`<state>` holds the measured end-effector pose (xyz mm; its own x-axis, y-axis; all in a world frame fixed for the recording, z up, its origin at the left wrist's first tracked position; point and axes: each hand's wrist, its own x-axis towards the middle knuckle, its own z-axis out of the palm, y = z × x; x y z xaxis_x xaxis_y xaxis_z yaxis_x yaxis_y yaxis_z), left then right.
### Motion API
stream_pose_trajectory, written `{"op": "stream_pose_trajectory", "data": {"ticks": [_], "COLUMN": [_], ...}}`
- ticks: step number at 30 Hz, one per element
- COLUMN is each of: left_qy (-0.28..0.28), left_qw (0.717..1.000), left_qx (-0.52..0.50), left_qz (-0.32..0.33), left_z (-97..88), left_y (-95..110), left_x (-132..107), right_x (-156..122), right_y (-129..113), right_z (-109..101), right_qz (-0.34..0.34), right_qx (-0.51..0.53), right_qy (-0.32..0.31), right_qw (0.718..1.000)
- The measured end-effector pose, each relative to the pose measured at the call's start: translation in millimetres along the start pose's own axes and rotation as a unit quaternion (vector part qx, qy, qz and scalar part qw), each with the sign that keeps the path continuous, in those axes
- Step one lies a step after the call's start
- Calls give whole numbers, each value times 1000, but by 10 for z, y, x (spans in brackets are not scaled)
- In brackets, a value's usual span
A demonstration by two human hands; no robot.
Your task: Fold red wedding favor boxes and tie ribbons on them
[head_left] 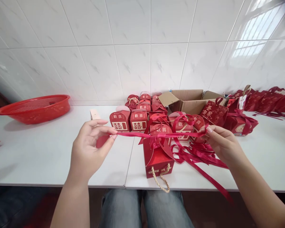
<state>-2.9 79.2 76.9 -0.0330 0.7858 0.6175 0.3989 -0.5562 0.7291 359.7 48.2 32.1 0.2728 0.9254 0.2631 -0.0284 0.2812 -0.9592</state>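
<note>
A red ribbon (pixel 135 134) is stretched level between my two hands above the white table (pixel 38 158). My left hand (pixel 90 145) pinches its left end, with a loop of ribbon under the fingers. My right hand (pixel 219 141) pinches the right end. The ribbon runs across the top of a small red gift box (pixel 159 161) with gold print and a cream rope handle, standing at the table's front edge. Its top flaps stand open where the ribbon crosses.
Behind the box stand several closed red gift boxes (pixel 137 120). An open cardboard carton (pixel 190 101) sits near the wall. Loose red ribbons (pixel 199 155) lie to the right, with red gift bags (pixel 239 122) beyond. A red plastic basket (pixel 35 109) sits far left.
</note>
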Motion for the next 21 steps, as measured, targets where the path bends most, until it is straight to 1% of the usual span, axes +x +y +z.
{"op": "stream_pose_trajectory", "data": {"ticks": [4, 7, 10, 13, 15, 17, 19, 21], "left_qy": [24, 52, 77, 96, 94, 75, 59, 59], "left_qw": [997, 992, 987, 982, 980, 976, 970, 965], "left_qx": [-9, -12, -13, 5, 44, 98, 142, 162], "left_qz": [-71, -111, -140, -162, -171, -178, -188, -199], "left_z": [-52, -86, -123, -165, -191, -208, -212, -200], "left_y": [-136, -231, -364, -543, -663, -755, -812, -847], "left_x": [-113, -183, -262, -370, -449, -519, -569, -597], "right_x": [-59, -133, -252, -386, -466, -529, -571, -592], "right_y": [201, 298, 370, 458, 518, 558, 570, 559], "right_z": [-117, -204, -276, -341, -378, -399, -398, -378], "right_qz": [-1, -1, 1, -5, -17, -26, -30, -26], "right_qx": [-21, -95, -200, -294, -343, -377, -395, -403], "right_qy": [47, 73, 88, 124, 151, 160, 170, 191], "right_qw": [999, 993, 976, 948, 927, 912, 902, 895]}}
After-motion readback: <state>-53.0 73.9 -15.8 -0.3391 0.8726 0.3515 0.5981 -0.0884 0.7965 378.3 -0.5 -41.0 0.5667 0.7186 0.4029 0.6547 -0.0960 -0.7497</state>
